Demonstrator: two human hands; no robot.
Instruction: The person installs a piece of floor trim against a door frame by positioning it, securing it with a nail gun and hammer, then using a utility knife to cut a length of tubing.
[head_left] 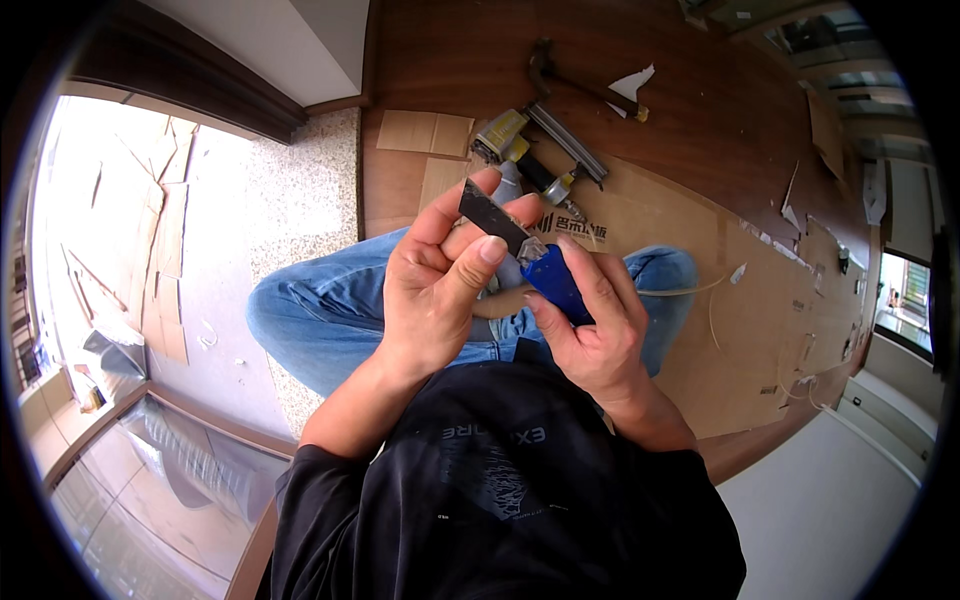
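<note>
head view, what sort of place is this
Likely a room under renovation: a pneumatic nailer, a claw hammer and flattened cardboard lie about the wood-look floor.

Grey lettering (541,435) on black shirt (610,505), dark printed characters (582,228) on cardboard sheet (665,210)

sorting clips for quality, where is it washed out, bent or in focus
Head view: glare bleaches the pale floor at left; same view, the cardboard looks curved toward the right rim; same view, the blade and blue handle look fairly clear.

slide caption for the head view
Left hand at a dark blade, right hand around its blue handle, hammer lying beyond.
</note>
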